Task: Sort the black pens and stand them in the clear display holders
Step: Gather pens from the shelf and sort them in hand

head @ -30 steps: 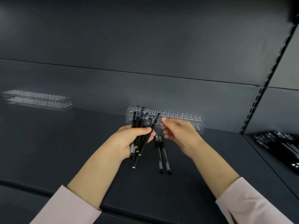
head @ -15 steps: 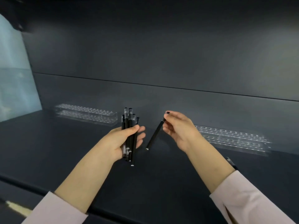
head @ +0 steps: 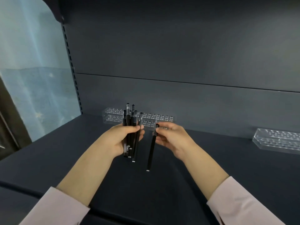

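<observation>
Moved: since half a second ago the single pen (head: 151, 150) swings from a slant to near upright under my right grip (head: 172, 140). The view has also panned, so the clear holder (head: 162, 118) now sits just behind both grips.
Left grip (head: 121, 140): clenched round the bundle of black pens (head: 131, 120), which stands upright.
Right grip: pinches the single pen at its top end. The pen hangs below the grip, and I cannot tell whether its lower end touches the shelf (head: 65, 151).
Second holder (head: 276, 140): well to the right of the right grip.
Risk, slip: I judge a pinch this high lets the pen swing and drop out.
Risk, bundle: one pen sits lower than the rest. If the left grip loosens, it may slide free.
Risk, aim: the holes are small and see-through, so a missed hole could shove the holder away.
</observation>
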### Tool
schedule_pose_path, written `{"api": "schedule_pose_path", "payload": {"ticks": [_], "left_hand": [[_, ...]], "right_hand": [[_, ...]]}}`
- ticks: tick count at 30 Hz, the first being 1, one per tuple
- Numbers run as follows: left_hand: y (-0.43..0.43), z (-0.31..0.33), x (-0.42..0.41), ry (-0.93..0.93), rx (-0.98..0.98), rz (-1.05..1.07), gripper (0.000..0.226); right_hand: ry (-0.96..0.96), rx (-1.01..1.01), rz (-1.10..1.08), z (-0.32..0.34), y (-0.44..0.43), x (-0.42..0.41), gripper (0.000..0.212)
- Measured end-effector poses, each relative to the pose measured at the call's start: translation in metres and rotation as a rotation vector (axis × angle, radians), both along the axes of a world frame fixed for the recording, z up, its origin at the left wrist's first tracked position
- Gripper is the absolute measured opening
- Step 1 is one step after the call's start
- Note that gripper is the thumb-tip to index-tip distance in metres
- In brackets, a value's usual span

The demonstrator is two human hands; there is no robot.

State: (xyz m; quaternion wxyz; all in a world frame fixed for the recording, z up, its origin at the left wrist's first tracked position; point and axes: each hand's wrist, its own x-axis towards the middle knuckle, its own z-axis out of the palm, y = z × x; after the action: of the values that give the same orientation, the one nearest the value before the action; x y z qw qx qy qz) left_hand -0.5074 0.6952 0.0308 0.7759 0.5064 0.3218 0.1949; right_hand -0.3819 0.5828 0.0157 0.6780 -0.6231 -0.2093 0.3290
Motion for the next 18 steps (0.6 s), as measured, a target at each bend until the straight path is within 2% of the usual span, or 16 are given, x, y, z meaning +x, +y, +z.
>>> {"api": "schedule_pose_path", "payload": {"ticks": [8,18], "left_hand": [[0.039,-0.011,-0.015,0.091,0.068,-0.025,0.015],[0.037,-0.012,-0.018,0.046,0.08,-0.09,0.016]], "right_hand": [[-0.248,-0.193,0.018,-0.019,0.038,-0.017,0.02],[-0.48,-0.353,-0.028,-0.031,0.04,-0.02,0.024]]}}
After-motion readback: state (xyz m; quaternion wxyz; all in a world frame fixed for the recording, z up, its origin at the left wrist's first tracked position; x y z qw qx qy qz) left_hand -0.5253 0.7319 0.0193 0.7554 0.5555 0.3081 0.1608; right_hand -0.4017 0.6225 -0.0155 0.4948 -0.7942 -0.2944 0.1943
